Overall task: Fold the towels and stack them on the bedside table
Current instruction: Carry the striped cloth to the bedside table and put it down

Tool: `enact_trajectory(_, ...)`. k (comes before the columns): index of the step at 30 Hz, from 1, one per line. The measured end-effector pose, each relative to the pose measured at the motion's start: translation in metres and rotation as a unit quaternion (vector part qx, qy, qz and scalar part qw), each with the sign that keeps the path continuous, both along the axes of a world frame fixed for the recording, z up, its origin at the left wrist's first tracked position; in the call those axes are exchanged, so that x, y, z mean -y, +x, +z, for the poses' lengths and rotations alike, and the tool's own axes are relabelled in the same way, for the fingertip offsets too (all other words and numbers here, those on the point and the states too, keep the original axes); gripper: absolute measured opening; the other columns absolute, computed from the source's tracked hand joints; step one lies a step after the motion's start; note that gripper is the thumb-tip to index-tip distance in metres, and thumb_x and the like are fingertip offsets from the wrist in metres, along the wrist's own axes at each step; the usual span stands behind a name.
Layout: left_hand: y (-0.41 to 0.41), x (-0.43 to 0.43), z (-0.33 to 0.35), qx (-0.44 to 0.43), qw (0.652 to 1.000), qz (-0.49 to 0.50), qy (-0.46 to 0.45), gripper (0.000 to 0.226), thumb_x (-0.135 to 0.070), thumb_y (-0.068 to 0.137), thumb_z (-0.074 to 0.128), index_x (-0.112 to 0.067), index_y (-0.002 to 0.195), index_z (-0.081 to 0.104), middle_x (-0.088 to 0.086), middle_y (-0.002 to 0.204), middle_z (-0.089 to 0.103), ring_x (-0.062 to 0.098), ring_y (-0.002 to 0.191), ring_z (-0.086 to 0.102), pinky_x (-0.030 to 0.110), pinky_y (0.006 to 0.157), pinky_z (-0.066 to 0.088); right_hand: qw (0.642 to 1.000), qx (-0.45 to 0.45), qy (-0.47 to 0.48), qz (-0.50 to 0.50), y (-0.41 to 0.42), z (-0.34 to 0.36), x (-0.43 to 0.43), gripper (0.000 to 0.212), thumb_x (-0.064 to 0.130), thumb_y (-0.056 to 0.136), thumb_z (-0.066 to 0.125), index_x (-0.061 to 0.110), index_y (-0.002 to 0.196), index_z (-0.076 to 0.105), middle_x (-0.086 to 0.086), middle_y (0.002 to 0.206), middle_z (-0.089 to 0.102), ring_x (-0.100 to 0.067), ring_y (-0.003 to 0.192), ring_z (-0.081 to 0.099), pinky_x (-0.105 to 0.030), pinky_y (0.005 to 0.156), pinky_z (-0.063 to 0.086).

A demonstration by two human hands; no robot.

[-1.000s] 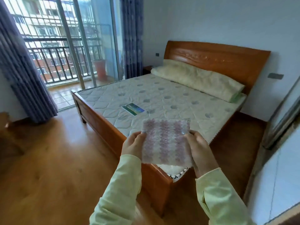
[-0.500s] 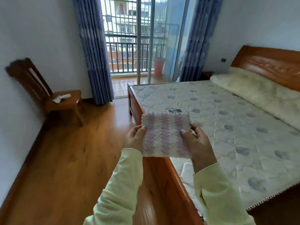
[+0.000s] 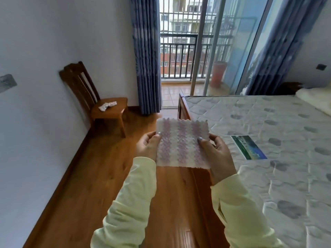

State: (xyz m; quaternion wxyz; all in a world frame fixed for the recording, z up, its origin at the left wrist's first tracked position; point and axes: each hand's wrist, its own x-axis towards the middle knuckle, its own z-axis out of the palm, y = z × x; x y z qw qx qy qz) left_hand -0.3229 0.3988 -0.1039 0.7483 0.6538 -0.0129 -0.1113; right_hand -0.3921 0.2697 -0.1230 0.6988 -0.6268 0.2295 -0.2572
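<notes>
At the left edge of the frame, a grey wall plate (image 3: pixel 7 83) is seen on the white wall. To its right, a wooden chair (image 3: pixel 86 90) is set against that wall, and a crumpled white cloth (image 3: pixel 107 106) is laid on its seat. A blue curtain (image 3: pixel 146 56) is hung at upper centre.

Below it, in the middle of the frame, the left hand (image 3: pixel 147 147) is closed on the left edge of a folded towel (image 3: pixel 182 142), thumb on the near face. The towel, striped white and pale purple, is held up flat in the air above the wooden floor and the bed frame (image 3: pixel 181 108). Its right edge is pinched the same way by the right hand (image 3: pixel 217 154).

Further right, a reddish pot (image 3: pixel 218 74) is seen on the balcony. A printed label (image 3: pixel 248 147) is laid on the quilted mattress (image 3: pixel 268 113). At upper right, a dark bedside table (image 3: pixel 288 87) is partly seen beside a pale pillow (image 3: pixel 315 99), well apart from the towel.
</notes>
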Motion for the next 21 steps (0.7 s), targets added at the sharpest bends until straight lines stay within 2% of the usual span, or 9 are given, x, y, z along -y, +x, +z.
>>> enact_trajectory(5, 0.098, 0.02, 0.016, 0.022, 0.999, -0.001, 0.031, 0.013, -0.027, 0.09, 0.053, -0.024, 0.101, 0.047, -0.009, 0.085, 0.056, 0.006, 0.072, 0.056, 0.012, 0.05, 0.049, 1.0, 0.019, 0.015, -0.013, 0.104, 0.012, 0.018, 0.031, 0.023, 0.087, 0.06, 0.015, 0.116, 0.052, -0.011, 0.114, 0.063, -0.03, 0.104, 0.062, -0.046, 0.092, 0.051)
enact_trajectory(8, 0.15, 0.033, 0.017, 0.01, 0.999, 0.005, 0.036, 0.014, -0.029, 0.09, 0.053, -0.025, 0.102, 0.047, -0.006, 0.095, 0.056, 0.011, 0.077, 0.057, 0.017, 0.06, 0.048, 1.0, 0.014, 0.019, -0.013, 0.153, 0.015, 0.032, 0.032, 0.021, 0.088, 0.059, 0.014, 0.118, 0.051, -0.012, 0.112, 0.063, -0.029, 0.102, 0.062, -0.041, 0.089, 0.053)
enact_trajectory(12, 0.216, 0.052, 0.012, 0.0, 0.999, 0.002, 0.039, 0.013, -0.029, 0.09, 0.053, -0.026, 0.102, 0.048, -0.007, 0.092, 0.056, 0.005, 0.072, 0.055, 0.019, 0.061, 0.049, 1.0, 0.01, 0.025, -0.003, 0.219, 0.012, 0.053, 0.029, 0.025, 0.087, 0.06, 0.019, 0.114, 0.052, -0.01, 0.114, 0.063, -0.028, 0.101, 0.063, -0.042, 0.087, 0.053)
enact_trajectory(17, 0.295, 0.085, 0.004, -0.007, 0.999, 0.01, 0.035, 0.013, -0.028, 0.09, 0.054, -0.024, 0.101, 0.049, -0.004, 0.097, 0.056, 0.006, 0.072, 0.055, 0.02, 0.063, 0.049, 0.999, 0.016, 0.035, 0.01, 0.3, 0.004, 0.088, 0.032, 0.022, 0.088, 0.06, 0.015, 0.118, 0.053, -0.013, 0.11, 0.064, -0.025, 0.094, 0.063, -0.033, 0.077, 0.053)
enact_trajectory(21, 0.373, 0.129, 0.005, -0.004, 0.999, 0.022, 0.033, 0.013, -0.028, 0.09, 0.054, -0.024, 0.1, 0.048, -0.004, 0.098, 0.056, 0.008, 0.074, 0.055, 0.019, 0.062, 0.047, 0.999, 0.022, 0.023, 0.019, 0.377, 0.005, 0.13, 0.036, 0.023, 0.088, 0.059, 0.013, 0.122, 0.05, -0.011, 0.111, 0.064, -0.026, 0.097, 0.064, -0.037, 0.082, 0.055)
